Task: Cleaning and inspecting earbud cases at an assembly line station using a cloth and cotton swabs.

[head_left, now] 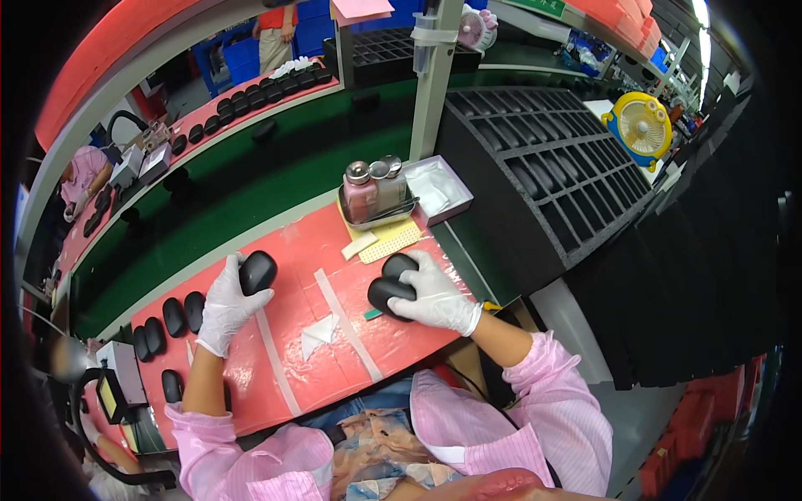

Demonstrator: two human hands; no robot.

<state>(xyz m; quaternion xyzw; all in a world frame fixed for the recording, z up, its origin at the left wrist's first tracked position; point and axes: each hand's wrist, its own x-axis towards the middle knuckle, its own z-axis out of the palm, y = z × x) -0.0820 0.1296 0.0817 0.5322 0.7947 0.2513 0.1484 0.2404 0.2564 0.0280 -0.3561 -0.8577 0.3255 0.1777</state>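
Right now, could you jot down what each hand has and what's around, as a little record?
Left hand: gloved, holding one black rounded piece
Right hand: gloved, holding two black pieces
Surface: red mat with pale tape strips
Between hands: white folded sheet
Beyond: bottles in a tray
Ahead right: black compartment rack

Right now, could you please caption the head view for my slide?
Gloved left hand holds a black oval piece; right hand holds a pair.

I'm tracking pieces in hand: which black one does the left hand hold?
The single black piece against the left hand's fingers; the right hand has a pair.
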